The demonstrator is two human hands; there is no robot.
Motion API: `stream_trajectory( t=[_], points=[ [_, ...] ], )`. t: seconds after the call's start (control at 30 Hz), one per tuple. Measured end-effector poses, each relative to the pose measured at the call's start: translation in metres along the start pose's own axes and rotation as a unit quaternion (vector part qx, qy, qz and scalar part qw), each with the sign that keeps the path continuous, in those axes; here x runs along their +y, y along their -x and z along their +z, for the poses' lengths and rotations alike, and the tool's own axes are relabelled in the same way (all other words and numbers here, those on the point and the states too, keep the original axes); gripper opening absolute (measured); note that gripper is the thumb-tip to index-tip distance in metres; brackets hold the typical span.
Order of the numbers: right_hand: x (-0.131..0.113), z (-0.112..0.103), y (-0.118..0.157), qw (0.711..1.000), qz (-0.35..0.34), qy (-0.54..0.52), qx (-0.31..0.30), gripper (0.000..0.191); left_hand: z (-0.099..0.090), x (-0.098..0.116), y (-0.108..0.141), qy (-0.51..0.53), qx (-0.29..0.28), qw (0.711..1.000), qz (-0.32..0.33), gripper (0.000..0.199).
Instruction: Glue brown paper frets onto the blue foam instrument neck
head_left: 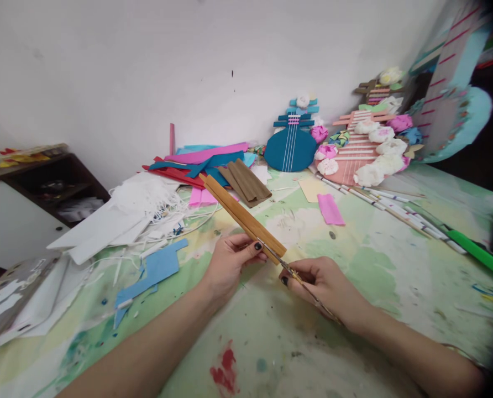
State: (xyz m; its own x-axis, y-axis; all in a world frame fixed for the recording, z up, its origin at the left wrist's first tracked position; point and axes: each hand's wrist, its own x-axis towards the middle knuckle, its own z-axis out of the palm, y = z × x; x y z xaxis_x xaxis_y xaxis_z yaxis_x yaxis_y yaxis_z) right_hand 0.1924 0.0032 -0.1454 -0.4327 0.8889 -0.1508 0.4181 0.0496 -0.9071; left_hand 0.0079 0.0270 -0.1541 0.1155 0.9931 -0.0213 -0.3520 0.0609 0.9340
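A long folded strip of ochre crepe paper [246,213] slants up and away from me above the table. My left hand [230,260] pinches its lower edge between thumb and fingers. In my right hand [321,282] is a slender pair of metal scissors [290,269], its blades lying along the near end of the strip. The handle part runs back beneath my palm, and the finger loops are not clearly visible. Just beyond the strip, a brown folded piece of crepe paper [246,183] rests on the table.
White sheets and strings [142,202] pile up at left, with blue paper scraps [159,268] nearer. Colored crepe paper [205,157] lies behind. A blue paper guitar [291,146] and a pink, flower-covered one [354,149] lean on the wall. A green-handled tool [478,254] lies right.
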Motion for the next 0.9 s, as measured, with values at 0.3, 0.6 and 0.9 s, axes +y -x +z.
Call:
stream_trajectory(
  t=[0.3, 0.6, 0.9],
  points=[
    [-0.0017, 0.0008, -0.0003, 1.000, -0.002, 0.016, 0.015, 0.013, 0.0023, 0.0009, 0.0011, 0.011, 0.004, 1.000, -0.006, 0.019],
    [0.0013, 0.0024, -0.0004, 1.000, -0.023, 0.002, 0.012, 0.009, 0.0044, -0.0021, 0.0046, 0.003, -0.035, 0.999, -0.017, 0.019],
    [-0.0001, 0.0026, -0.0018, 1.000, -0.012, 0.008, 0.023, 0.010, 0.0080, -0.0025, 0.0067, 0.016, -0.042, 0.999, -0.026, 0.018]
  ],
)
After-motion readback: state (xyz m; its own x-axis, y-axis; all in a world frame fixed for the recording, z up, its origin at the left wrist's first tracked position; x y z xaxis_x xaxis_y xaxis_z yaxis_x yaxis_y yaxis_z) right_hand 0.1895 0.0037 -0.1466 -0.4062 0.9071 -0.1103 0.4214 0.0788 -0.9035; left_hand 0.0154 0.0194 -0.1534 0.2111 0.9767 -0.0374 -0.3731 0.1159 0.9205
